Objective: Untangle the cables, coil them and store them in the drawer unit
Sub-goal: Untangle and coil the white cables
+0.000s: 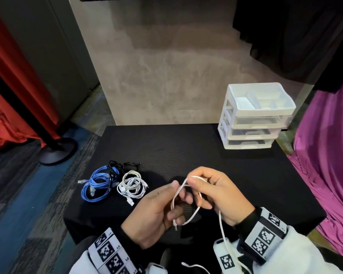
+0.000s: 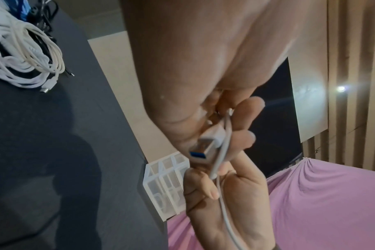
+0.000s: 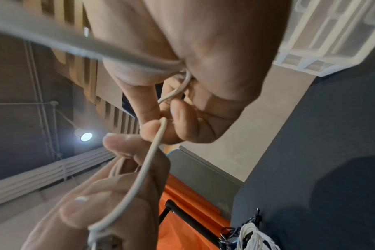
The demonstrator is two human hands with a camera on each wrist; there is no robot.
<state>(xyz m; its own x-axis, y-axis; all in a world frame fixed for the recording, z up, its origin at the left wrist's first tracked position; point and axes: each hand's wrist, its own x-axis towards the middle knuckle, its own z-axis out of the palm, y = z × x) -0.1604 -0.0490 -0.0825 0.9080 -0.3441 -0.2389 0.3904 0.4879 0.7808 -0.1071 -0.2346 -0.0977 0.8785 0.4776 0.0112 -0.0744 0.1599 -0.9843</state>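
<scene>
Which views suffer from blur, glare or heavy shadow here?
Head view: sharp, wide-angle bending at the edges. Left wrist: lamp flares, left hand fills the frame, soft. Right wrist: white cable smeared near the lens, ceiling light glares, dark shadow on table.

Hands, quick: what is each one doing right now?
Left hand: closed, fingers curled round a loop of the white cable, USB plug at its palm.
Right hand: closed, pinching the top of the same loop.

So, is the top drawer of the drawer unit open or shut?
Open: the top drawer sticks out in front of the drawer unit, past the two lower ones.
</scene>
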